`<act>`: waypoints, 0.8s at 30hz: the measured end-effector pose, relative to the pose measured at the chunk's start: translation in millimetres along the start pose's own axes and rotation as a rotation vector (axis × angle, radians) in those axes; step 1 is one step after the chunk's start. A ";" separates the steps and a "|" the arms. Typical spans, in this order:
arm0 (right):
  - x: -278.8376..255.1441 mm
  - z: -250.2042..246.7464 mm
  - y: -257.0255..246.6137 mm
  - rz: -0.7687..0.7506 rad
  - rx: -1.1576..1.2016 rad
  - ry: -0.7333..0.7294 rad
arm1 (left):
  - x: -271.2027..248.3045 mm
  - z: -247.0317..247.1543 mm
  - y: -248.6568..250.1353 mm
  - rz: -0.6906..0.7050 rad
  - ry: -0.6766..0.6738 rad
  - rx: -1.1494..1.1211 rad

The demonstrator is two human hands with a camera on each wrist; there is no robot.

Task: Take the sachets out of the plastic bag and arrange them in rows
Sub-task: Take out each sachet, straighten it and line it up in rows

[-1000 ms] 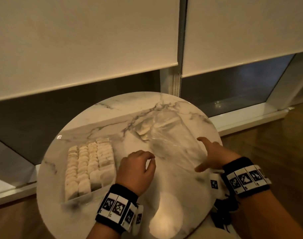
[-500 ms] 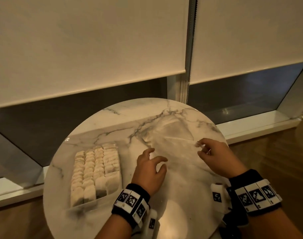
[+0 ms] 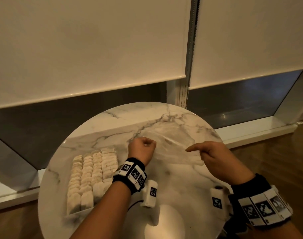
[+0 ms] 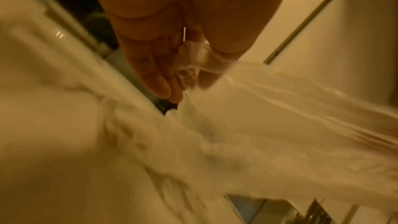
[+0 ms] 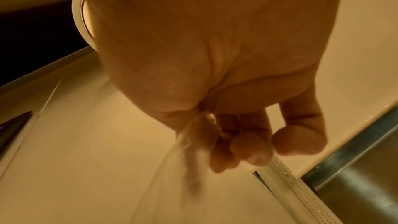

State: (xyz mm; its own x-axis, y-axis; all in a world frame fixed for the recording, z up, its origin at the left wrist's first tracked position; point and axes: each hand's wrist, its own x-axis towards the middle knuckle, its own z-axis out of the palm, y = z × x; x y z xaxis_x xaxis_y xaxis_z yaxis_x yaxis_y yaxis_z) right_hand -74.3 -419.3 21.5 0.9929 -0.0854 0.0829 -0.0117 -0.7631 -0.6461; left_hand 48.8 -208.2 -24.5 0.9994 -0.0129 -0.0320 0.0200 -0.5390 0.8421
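Observation:
A clear plastic bag [image 3: 171,145] hangs stretched above the round marble table [image 3: 164,183], held between both hands. My left hand [image 3: 143,144] is a fist gripping the bag's left edge; in the left wrist view its fingers [image 4: 163,77] bunch the film [image 4: 280,108]. My right hand [image 3: 206,152] pinches the bag's right edge, the forefinger pointing left; the right wrist view shows film [image 5: 189,142] running from the curled fingers [image 5: 247,146]. Several pale sachets [image 3: 90,176] lie in rows on the table's left side. Whether any sachet lies in the bag cannot be told.
Two roller blinds [image 3: 95,49] hang over a dark window behind the table, with a bead chain [image 3: 183,94] between them. A white sill [image 3: 250,130] runs along the wall. Wooden floor [image 3: 276,152] lies to the right. A lamp's reflection glows on the table's near part.
Both hands have taken hold of the bag's edges and lifted it off the table, pulling it taut. The left hand went from loose fingers to a fist. The camera tilted.

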 end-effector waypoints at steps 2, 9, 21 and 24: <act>1.6 -1.3 -1.9 0.065 -0.111 -0.025 | -4.4 -16.7 7.7 0.058 0.069 0.087; 0.6 -11.4 -22.2 0.196 -0.295 -0.043 | -27.3 -55.7 32.8 0.354 0.044 0.532; 34.2 13.5 -94.8 0.042 0.155 -0.464 | -62.3 -46.2 44.4 0.504 -0.168 0.653; 61.0 38.8 -64.6 0.092 -0.008 -0.407 | -66.2 -51.7 44.3 0.498 -0.181 0.694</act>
State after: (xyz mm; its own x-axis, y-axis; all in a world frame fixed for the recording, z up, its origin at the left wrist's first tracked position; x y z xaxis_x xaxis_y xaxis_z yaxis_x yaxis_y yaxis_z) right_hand -8.3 -350.4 38.8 0.9534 0.1059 -0.2826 -0.1016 -0.7691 -0.6310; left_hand -15.0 -187.7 42.9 0.8664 -0.4854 0.1174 -0.4984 -0.8254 0.2651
